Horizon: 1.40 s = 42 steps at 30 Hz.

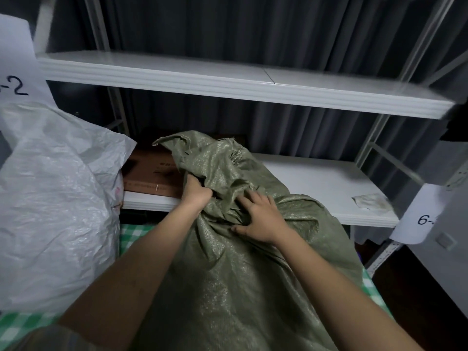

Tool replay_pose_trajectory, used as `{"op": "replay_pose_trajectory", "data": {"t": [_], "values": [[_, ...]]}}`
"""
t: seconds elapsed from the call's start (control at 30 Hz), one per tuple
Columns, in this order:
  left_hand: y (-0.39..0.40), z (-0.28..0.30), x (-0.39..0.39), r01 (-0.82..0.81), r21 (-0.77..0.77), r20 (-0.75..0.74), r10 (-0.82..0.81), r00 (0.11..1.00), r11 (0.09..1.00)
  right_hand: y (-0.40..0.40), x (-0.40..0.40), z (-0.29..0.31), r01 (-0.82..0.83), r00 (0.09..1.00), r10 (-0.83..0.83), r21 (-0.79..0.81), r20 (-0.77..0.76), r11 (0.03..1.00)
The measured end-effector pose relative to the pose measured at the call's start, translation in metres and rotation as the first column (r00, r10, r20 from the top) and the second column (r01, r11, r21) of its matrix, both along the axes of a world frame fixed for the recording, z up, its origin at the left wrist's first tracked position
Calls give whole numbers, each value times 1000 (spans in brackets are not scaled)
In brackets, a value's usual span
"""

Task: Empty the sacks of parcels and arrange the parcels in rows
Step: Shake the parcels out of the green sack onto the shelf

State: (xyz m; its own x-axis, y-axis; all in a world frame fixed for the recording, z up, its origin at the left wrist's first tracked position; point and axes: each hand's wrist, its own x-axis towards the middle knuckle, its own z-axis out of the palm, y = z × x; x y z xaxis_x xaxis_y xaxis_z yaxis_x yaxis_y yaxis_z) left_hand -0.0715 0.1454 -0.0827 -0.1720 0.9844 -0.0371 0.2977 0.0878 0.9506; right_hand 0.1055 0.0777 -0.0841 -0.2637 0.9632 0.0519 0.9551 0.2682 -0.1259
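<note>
A green woven sack [240,274] is seen at the centre, standing on a green-and-white checked cloth [15,325] with its gathered neck leaning over the near edge of the lower white shelf [316,183]. The bunched neck is gripped by the left hand [196,192], the fingers curled tightly into the fabric. The right hand [255,216] is laid on the sack just right of the left hand, its fingers spread and bent, pressed into the folds. A white woven sack [50,198] is seen at the left, and a brown carton [152,173] lies on the lower shelf behind the two sacks. Above, an upper white shelf [228,79] is shown. Paper labels [15,72] are seen at the left and right edges.
</note>
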Motion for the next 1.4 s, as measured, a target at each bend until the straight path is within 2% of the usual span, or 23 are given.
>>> {"op": "replay_pose_trajectory", "data": {"t": [0.1,0.23,0.37,0.43,0.5,0.57,0.77,0.87,0.97,1.03,1.1,1.17,1.27,1.33,1.4], "values": [[0,-5,-2,-29,5,-44,29,999,1000,-11,18,5,72,997,-75,93,30,993],[-1,-10,-5,-58,25,-66,59,996,998,-25,59,6,233,972,-236,169,-5,958],[-6,-18,-11,-74,40,-123,78,989,996,-37,102,-1,322,942,-317,34,-115,946],[-10,-22,-14,-73,36,-195,79,978,997,-42,116,-9,296,924,-299,-47,-239,954],[-12,-24,-16,-66,15,-275,67,959,998,-44,126,-20,275,864,-291,-98,-411,956],[-15,-25,-19,-52,-15,-347,44,937,999,-46,132,-29,291,800,-309,-118,-514,950],[-26,-26,-22,-87,-85,-529,29,848,993,-46,139,-50,392,688,-439,-213,-578,895],[-31,-22,-20,-149,-75,-508,91,857,986,-40,136,-54,439,667,-459,-189,-586,879],[-40,-12,-18,-235,34,-412,228,882,971,-29,136,-48,475,624,-461,-162,-631,865],[-49,-3,-12,-234,196,-452,300,840,952,-19,134,-44,489,624,-420,-90,-658,868],[-59,9,-1,-150,330,-544,318,777,932,-10,127,-36,491,595,-376,-49,-710,870],[-66,24,14,33,320,-661,198,724,947,-2,119,-28,471,556,-331,-40,-763,881],[-70,36,33,306,30,-821,-151,550,951,1,102,-10,394,577,-189,68,-794,917],[-70,34,44,363,-100,-849,-269,454,927,-1,91,0,303,619,-70,156,-782,940],[-65,28,56,371,-106,-869,-267,417,923,1,83,1,197,664,5,181,-748,964]]}}
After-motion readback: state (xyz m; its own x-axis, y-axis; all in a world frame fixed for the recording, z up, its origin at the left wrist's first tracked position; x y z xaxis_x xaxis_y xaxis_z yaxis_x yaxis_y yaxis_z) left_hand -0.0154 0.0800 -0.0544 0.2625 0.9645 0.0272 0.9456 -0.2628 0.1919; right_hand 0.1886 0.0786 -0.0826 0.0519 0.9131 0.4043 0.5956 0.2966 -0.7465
